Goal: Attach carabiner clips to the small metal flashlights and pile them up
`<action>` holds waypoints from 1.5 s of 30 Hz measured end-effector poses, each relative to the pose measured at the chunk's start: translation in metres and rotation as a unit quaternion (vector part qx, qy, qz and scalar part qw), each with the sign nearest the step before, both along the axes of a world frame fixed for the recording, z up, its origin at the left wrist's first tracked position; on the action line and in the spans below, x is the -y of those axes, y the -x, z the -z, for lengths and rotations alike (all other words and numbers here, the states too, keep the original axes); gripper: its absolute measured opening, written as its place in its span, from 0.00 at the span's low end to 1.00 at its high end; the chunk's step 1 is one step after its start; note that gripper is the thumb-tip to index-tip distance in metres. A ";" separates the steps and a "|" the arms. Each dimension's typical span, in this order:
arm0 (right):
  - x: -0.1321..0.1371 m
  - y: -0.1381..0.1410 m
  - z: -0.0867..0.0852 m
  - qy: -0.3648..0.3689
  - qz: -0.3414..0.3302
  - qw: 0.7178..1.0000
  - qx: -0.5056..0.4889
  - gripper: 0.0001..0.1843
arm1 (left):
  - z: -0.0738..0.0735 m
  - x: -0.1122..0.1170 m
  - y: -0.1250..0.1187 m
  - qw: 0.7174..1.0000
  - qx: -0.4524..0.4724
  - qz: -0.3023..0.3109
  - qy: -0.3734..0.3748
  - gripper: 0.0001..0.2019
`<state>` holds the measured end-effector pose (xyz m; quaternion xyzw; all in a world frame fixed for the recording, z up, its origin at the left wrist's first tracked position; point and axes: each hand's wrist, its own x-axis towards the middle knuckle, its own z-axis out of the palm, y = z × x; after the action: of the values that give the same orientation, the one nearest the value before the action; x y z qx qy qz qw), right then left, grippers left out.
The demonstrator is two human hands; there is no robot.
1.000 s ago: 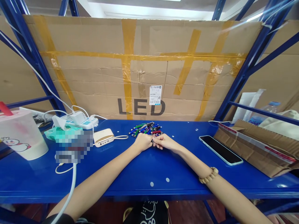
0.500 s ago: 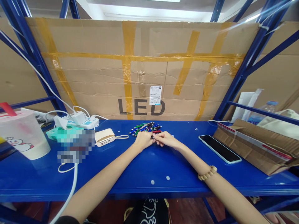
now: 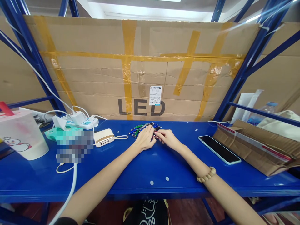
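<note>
A loose pile of pens (image 3: 135, 130) in blue, green and black lies on the blue shelf (image 3: 182, 168) in front of me. My left hand (image 3: 144, 139) rests over the near side of the pile, its fingers stretched forward and its thumb apart; it covers part of the pens. Right beside it, my right hand (image 3: 166, 138) is closed in a pinch at the pile's right edge. A pen (image 3: 155, 135) shows a bit of red at its fingertips, mostly hidden between the two hands.
Left of the pile sit a cream power bank (image 3: 104, 137) with a strap, a teal tissue pack (image 3: 56, 133), a power strip (image 3: 82, 122) and a large cup (image 3: 25, 134). To the right lie a phone (image 3: 219, 150) and an open cardboard box (image 3: 253, 148). Cardboard (image 3: 98, 84) stands behind.
My left hand has opened from a closed grip, its fingers now reaching forward over the pens. The right hand stays pinched beside it; the red pen is less visible.
</note>
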<state>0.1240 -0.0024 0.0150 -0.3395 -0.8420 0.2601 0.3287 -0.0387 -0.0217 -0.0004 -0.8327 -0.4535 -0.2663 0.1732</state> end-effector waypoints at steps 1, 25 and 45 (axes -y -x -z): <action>0.001 0.000 -0.001 -0.006 0.002 1.000 0.004 0.21 | 0.000 0.000 0.001 1.000 0.001 0.005 -0.002 0.08; 0.000 -0.013 -0.009 -0.061 -0.043 0.992 0.104 0.14 | 0.009 -0.011 0.013 0.995 -0.023 0.098 0.003 0.10; -0.007 -0.004 0.000 0.216 -0.044 0.973 -0.071 0.31 | 0.006 -0.008 0.005 0.998 -0.028 0.050 -0.028 0.13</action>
<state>0.1277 0.0042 0.0154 -0.3461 -0.7548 0.4729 0.2947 -0.0440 -0.0138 -0.0067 -0.8564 -0.3987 -0.2634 0.1953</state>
